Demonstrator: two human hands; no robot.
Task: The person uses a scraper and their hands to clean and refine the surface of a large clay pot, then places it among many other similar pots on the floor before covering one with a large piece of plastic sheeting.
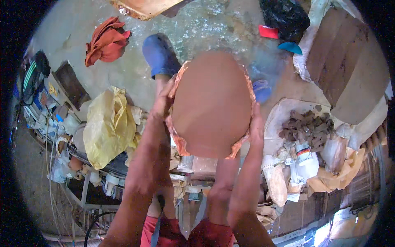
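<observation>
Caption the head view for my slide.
Left hand and right hand hold a brown oval piece by its ragged-edged sides.

A greyish floor [133,80], streaked with glare, spread out around a crumpled rust-red cloth [108,41]. Just right of the cloth stood a blue clog [159,55], worn on a foot, with a second clog [262,91] farther right of it. Well to the cloth's right and roughly level with it lay a black plastic bag [286,16], a small red piece [268,31] and a teal piece [290,48]. Farthest right of the cloth, a pale sheet [302,61] lay beneath a broad, flat brown piece [337,49]; another pale sheet [275,123], to the cloth's lower right, bore dark clumps [308,129].
</observation>
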